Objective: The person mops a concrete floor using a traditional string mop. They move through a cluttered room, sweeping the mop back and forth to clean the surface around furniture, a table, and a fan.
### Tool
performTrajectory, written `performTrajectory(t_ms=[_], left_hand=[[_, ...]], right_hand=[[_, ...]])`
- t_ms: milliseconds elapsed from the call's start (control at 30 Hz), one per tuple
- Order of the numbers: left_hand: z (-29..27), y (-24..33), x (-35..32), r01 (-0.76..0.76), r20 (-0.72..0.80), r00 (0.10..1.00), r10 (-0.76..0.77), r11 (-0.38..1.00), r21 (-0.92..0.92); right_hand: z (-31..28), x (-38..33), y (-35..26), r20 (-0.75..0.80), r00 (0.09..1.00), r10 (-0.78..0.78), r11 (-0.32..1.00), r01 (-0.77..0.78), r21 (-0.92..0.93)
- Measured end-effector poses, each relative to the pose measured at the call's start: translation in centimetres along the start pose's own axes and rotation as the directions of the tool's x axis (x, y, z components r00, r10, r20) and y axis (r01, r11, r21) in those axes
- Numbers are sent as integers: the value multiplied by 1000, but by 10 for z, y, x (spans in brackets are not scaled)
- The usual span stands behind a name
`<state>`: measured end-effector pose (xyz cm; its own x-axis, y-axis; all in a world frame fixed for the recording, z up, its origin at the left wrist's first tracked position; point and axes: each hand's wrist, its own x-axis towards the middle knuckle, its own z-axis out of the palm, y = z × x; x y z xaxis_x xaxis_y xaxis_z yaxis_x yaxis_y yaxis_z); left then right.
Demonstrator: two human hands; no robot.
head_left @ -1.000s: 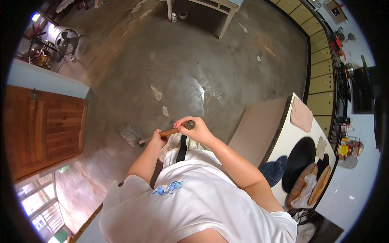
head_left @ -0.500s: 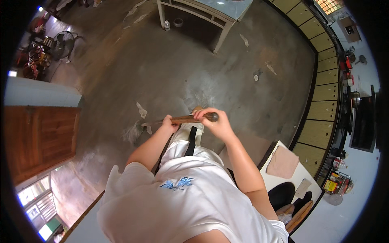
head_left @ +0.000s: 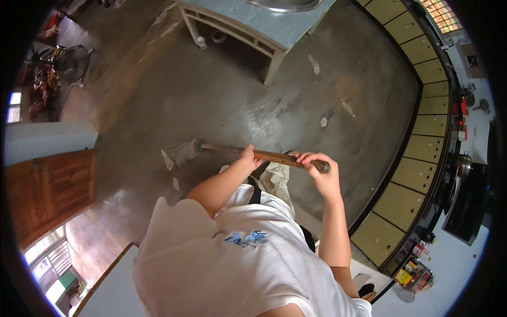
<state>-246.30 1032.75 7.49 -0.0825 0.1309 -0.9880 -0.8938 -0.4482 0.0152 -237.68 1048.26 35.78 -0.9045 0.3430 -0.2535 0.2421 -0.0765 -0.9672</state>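
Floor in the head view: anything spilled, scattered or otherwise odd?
Yes. Pale scraps lie scattered on the grey floor: one near the table leg, two further right, more by the mop head. The floor shows wet, streaky patches. Both hands, left hand and right hand, grip the mop handle.

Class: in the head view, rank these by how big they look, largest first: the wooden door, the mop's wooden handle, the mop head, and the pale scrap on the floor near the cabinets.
1. Wooden door
2. Mop's wooden handle, held by the left hand and right hand
3. Mop head
4. Pale scrap

The handle is nearer the camera, so its rank is unsure.
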Motion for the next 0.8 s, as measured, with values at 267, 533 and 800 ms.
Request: performTrajectory(t_ms=[267,533,800], left_hand=[[192,-78,2,-68,-9,998,67,991,-118],[371,-150,59,-2,97,995,22,979,-202],[573,-203,67,-6,-10,1000,6,1000,-19]], right_hand=[[-181,79,-24,38,999,-12,1000,11,9],[-345,156,-62,-12,999,-45,998,45,-33],[-516,262,-73,-111,994,-9,999,13,35]])
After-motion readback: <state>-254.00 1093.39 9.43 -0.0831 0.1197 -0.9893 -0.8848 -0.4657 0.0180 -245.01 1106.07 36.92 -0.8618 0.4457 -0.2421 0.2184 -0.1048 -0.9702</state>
